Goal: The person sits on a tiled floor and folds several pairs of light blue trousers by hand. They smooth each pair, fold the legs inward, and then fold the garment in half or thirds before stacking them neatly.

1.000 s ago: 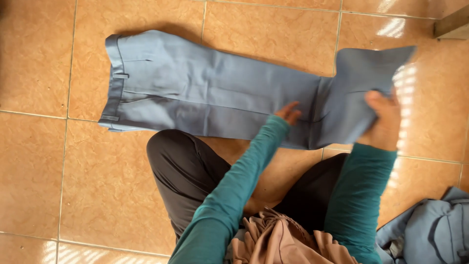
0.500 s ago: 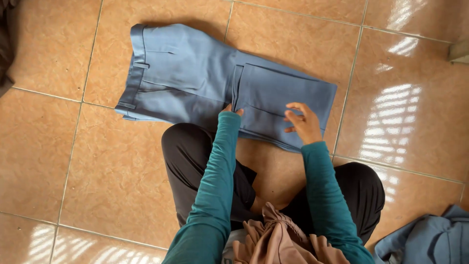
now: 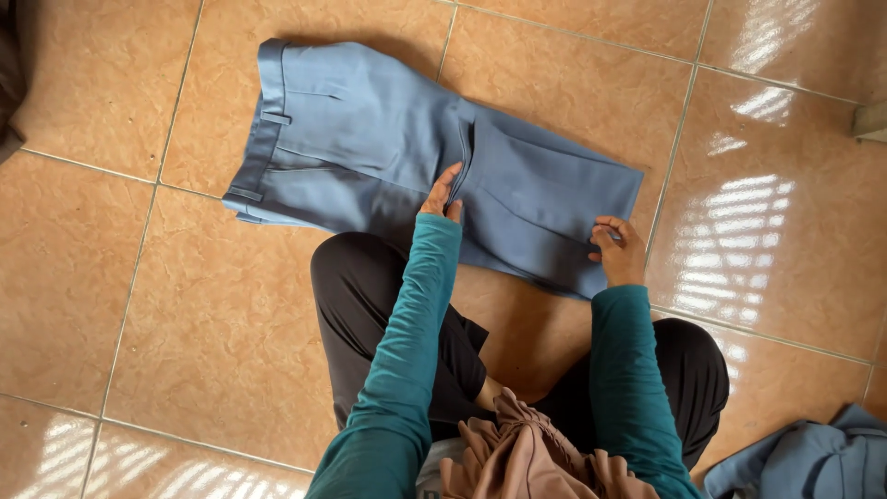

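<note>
Blue trousers (image 3: 370, 139) are lying folded on the tiled floor (image 3: 139, 323). I am watching the left hand (image 3: 442, 196) pressing flat and open at the fold, the right hand (image 3: 617, 249) pinching the folded edge; a careless tug is risking skewing the layers.
</note>
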